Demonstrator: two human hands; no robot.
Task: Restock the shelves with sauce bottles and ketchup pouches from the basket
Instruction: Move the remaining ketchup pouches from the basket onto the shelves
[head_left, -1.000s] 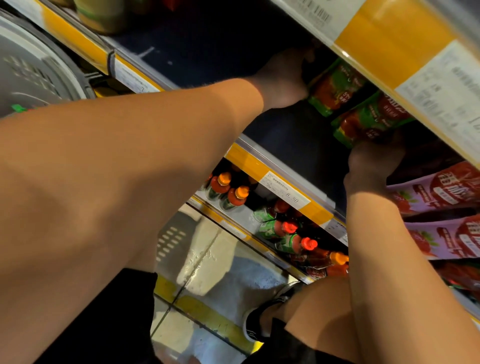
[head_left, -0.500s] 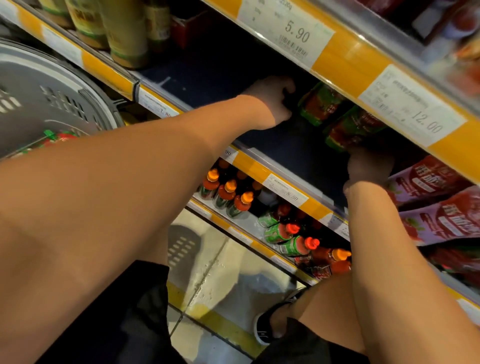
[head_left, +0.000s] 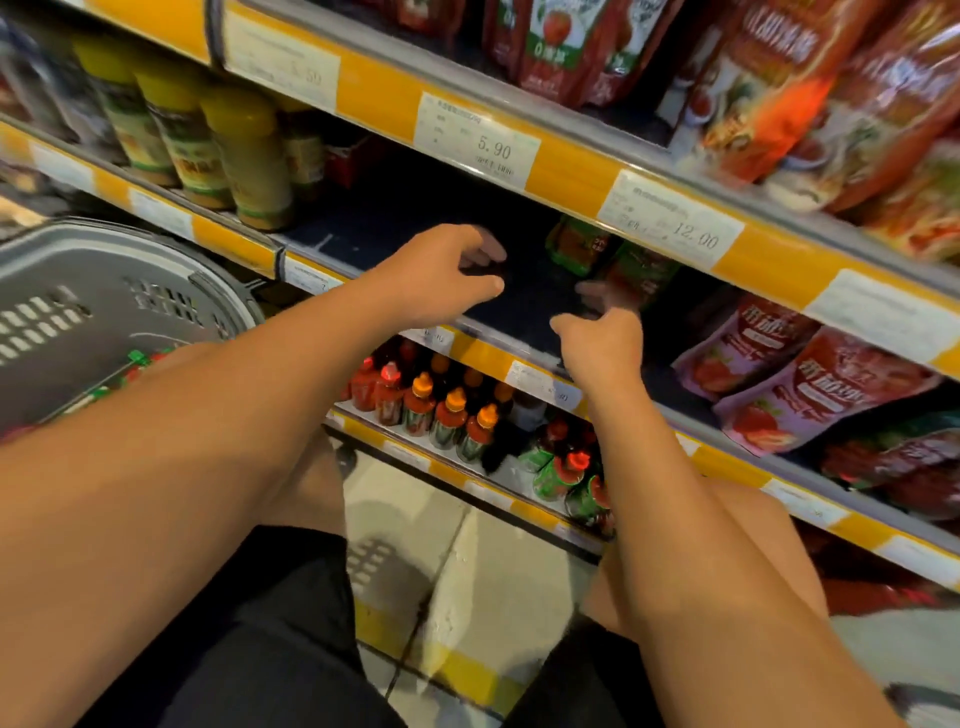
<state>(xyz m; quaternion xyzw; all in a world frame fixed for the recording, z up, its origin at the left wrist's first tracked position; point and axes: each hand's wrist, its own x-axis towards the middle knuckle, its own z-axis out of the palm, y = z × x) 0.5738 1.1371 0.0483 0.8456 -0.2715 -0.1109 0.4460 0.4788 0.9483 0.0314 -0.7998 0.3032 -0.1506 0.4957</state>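
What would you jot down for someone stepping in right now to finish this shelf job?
Left hand: holds nothing, fingers loosely curled at the middle shelf's front edge.
Right hand: holds nothing too, just in front of the same shelf.
Done: two green-and-red pouches stand at the back of that shelf, under the 12.00 tag.
Left: the grey basket at the left shows some red and green items inside; fetch them. The dark shelf space beside the pouches has room.
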